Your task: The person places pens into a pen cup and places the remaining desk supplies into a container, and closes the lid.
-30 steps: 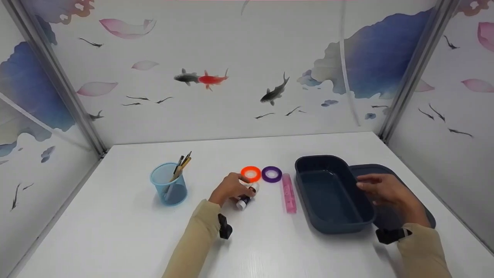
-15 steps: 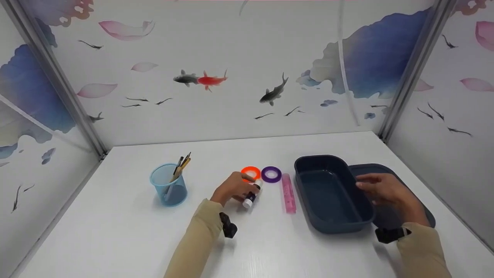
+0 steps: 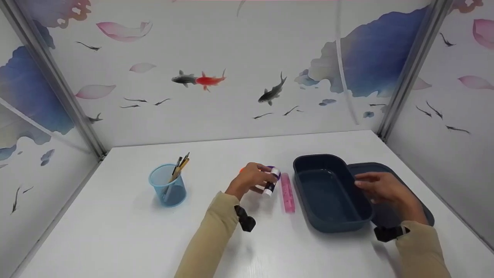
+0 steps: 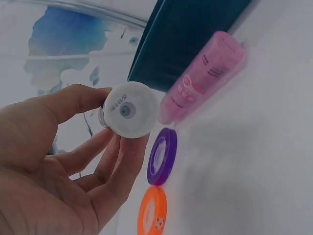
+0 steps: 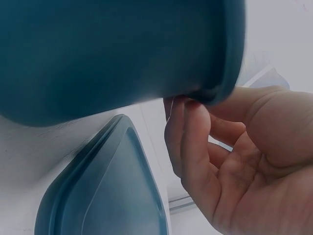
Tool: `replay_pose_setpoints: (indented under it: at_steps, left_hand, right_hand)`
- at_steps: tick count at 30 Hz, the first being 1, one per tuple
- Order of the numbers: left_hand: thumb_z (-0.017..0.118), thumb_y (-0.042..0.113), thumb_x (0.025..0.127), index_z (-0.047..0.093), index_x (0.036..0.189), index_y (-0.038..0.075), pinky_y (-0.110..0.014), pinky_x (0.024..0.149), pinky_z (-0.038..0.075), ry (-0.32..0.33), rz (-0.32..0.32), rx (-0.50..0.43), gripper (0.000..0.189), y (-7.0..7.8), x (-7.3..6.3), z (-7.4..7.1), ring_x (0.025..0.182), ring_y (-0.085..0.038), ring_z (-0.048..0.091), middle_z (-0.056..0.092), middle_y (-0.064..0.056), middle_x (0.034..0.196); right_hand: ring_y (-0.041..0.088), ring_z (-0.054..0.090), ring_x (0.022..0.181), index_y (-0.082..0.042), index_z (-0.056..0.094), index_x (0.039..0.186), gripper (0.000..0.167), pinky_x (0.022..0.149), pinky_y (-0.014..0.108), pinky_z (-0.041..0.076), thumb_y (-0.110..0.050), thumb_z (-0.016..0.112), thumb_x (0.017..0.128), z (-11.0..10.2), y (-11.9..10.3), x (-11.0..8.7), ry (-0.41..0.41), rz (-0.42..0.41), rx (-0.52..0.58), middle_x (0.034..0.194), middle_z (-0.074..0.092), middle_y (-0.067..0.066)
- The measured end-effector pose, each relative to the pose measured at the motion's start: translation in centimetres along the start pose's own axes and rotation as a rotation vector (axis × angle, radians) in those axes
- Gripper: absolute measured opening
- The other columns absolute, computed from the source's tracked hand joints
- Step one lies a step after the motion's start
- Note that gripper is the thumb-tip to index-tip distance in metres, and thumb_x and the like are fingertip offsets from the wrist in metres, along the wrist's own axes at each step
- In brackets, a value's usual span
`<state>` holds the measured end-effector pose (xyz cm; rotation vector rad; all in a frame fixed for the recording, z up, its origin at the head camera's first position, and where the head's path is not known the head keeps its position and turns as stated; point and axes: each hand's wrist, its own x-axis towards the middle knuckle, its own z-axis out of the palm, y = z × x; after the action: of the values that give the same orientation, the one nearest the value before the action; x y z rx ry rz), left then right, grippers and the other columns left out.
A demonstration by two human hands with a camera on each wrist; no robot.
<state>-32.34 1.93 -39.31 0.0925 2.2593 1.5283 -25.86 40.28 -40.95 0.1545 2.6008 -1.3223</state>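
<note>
Holding that white cylindrical tube with a dark label (image 3: 271, 186) between thumb and fingers is your left grip (image 3: 250, 179), clamped around its side, one white end facing your wrist cam. Looks lifted off the white worktop (image 3: 127, 231) to me. Your right grip (image 3: 386, 192) is clamped on the near rim of the dark blue rectangular plastic box (image 3: 339, 226), with the matching flat lid-like panel (image 5: 122, 191) below it.

For carrying it, I'd say don't squeeze hard; smooth round sides could roll in your fingertips, so a light pinch around the middle should do. Watch the pink translucent cylinder (image 3: 287, 193) just right of your left grip, between it and the box: clear that before going sideways. The purple ring-shaped roll (image 4: 169, 161) and orange ring-shaped roll (image 4: 160, 205) lie just beyond those fingers, so don't dip low. With the right, steady the rim without tilting the box.
</note>
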Motion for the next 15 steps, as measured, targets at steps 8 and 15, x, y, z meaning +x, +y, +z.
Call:
replay_pose_setpoints:
  at_steps: [8, 15]
  left_hand:
    - [0.077, 0.020, 0.085, 0.064, 0.126, 0.005, -0.041, 0.084, 0.064, -0.043, -0.015, -0.081, 0.046, 1.1, -0.1, 1.4, 0.090, -0.020, 0.072, 0.075, -0.010, 0.104]
    - [0.075, 0.017, 0.086, 0.062, 0.128, 0.002, -0.043, 0.083, 0.064, -0.061, 0.003, -0.149, 0.047, 2.2, -0.2, 3.0, 0.089, -0.021, 0.072, 0.073, -0.013, 0.108]
  right_hand:
    - [0.019, 0.064, 0.109, -0.002, 0.044, 0.149, 0.068, 0.080, 0.032, 0.059, -0.042, 0.063, 0.098, 0.0, 0.0, -0.1, -0.011, -0.007, 0.001, 0.143, 0.055, 0.025]
    - [0.014, 0.065, 0.101, -0.002, 0.044, 0.149, 0.069, 0.079, 0.032, 0.059, -0.041, 0.065, 0.096, -0.1, 0.0, -0.1, -0.019, -0.009, 0.028, 0.134, 0.062, 0.018]
